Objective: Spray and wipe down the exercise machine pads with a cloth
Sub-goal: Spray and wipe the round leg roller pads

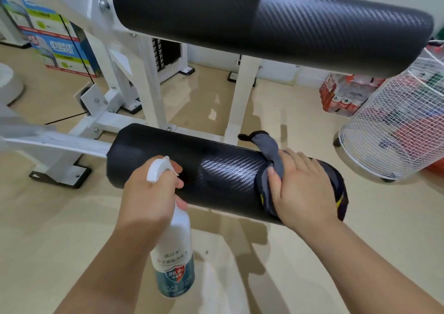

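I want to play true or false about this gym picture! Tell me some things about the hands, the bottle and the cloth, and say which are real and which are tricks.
1. The left hand holds a white spray bottle. True.
2. The right hand presses a grey cloth onto the lower roller pad. True.
3. The cloth lies on the big upper pad. False: it is draped over the right end of the lower roller pad.
4. The spray bottle stands on the floor. False: it is lifted in the left hand, in front of the lower pad.
5. A white wire basket stands on the floor to the right. True.
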